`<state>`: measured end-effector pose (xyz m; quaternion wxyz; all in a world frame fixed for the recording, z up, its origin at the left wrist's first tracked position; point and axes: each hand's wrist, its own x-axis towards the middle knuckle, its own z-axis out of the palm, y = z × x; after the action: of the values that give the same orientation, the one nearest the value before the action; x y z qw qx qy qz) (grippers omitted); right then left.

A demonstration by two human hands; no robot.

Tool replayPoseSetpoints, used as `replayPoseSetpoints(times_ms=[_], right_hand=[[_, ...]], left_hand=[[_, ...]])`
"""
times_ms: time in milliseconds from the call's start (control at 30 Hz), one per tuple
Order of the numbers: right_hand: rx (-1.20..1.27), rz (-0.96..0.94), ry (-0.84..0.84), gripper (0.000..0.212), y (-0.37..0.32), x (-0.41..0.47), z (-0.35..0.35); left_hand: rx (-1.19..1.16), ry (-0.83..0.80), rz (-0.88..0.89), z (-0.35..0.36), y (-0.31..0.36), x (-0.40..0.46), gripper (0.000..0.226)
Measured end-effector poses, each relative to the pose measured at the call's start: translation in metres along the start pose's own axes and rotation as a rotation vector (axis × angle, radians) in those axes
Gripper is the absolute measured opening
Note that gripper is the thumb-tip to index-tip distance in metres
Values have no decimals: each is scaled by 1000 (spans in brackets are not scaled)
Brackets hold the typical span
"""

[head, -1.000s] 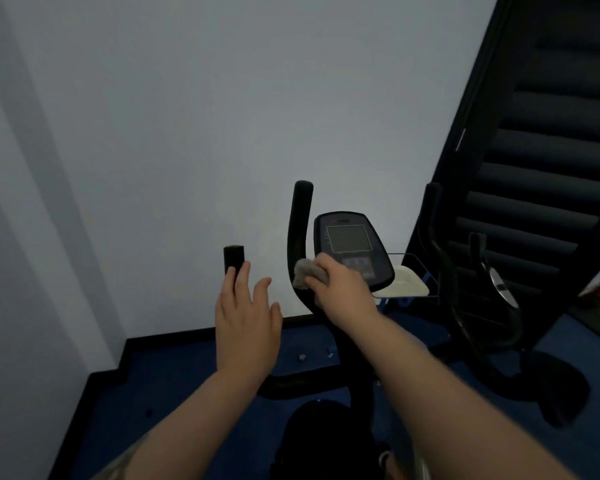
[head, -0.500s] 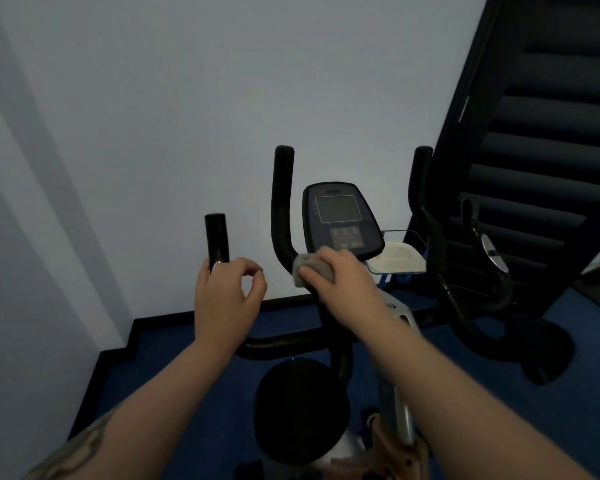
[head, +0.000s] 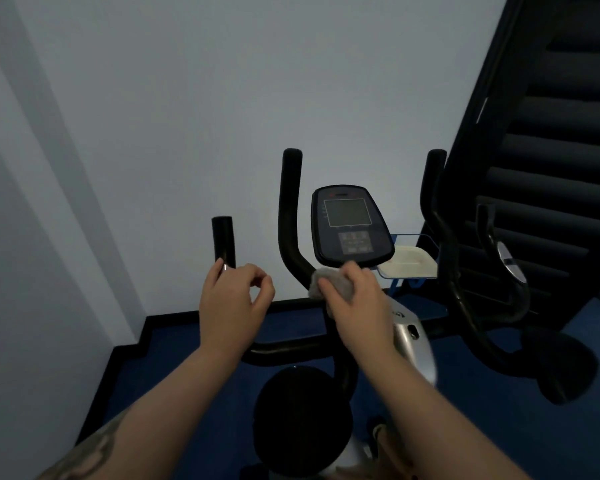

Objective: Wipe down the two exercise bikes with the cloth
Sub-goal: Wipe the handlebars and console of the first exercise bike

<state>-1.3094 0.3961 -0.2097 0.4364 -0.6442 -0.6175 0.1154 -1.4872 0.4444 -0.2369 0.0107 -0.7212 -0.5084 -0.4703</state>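
Right hand (head: pixel 355 299) clasps a bunched grey cloth (head: pixel 321 282), fingers curled over it, pressing it where the inner left handlebar upright (head: pixel 289 216) bends down toward the stem, just under the lower edge of the console (head: pixel 350 225). Wadded like this the cloth gives a firm pad for a curved tube; judged mid-wipe on the near bike

Left hand (head: pixel 234 299) sits at the base of the outer left grip (head: pixel 223 242). Fingers curled, thumb and forefinger nearly meeting; the palm side faces away, so cannot tell whether it truly grasps the bar or only rests against it. Likely there to steady the bike or the body while the other hand rubs

Near exercise bike: black saddle (head: pixel 300 420) directly below the camera, silver frame housing (head: pixel 411 341) right of the stem, console screen dark

Second exercise bike (head: pixel 465 282) stands just to the right, against a dark staircase (head: pixel 551 150); its handlebars and saddle (head: pixel 561 368) are in view. No hand is on it, so roughly half the task or more looks outstanding

A pale tray (head: pixel 413 263) on a blue wire stand shows between the two bikes, near the wall. Blue carpet, black skirting

Watch point: console buttons sit close above the cloth; a stray pass could press them
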Motion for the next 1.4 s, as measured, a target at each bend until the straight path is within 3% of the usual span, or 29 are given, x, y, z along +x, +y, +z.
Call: replayPoseSetpoints(times_ms=[167,400,600,767,900,967,1067,1267,1400], right_hand=[[-45,-44,-80,21,23,-45,-21],[-201,-20,-23,20,-8,22,-6],[-129,28,-16,23,28,-61,-17],[-187,-38,36,30,-3,6,-15],[-255,-55,0,17,-5,10,7],[-226,-91,-7,12,11,-26,3],[-66,-16,-51,23,27,-59,-17],[-70,47,36,34,-5,22,-7],[-77,38,42,29,7,-2,1]], left_hand=[[-35,33,2,2,-3,0,23],[20,11,16,1,-1,2,17],[26,26,-12,4,0,2,22],[51,11,-13,3,1,2,15],[39,13,-5,0,3,0,28],[11,27,-10,0,2,0,28],[-10,44,-32,2,3,2,27],[11,41,-19,1,3,1,16],[-4,42,-20,1,2,0,19]])
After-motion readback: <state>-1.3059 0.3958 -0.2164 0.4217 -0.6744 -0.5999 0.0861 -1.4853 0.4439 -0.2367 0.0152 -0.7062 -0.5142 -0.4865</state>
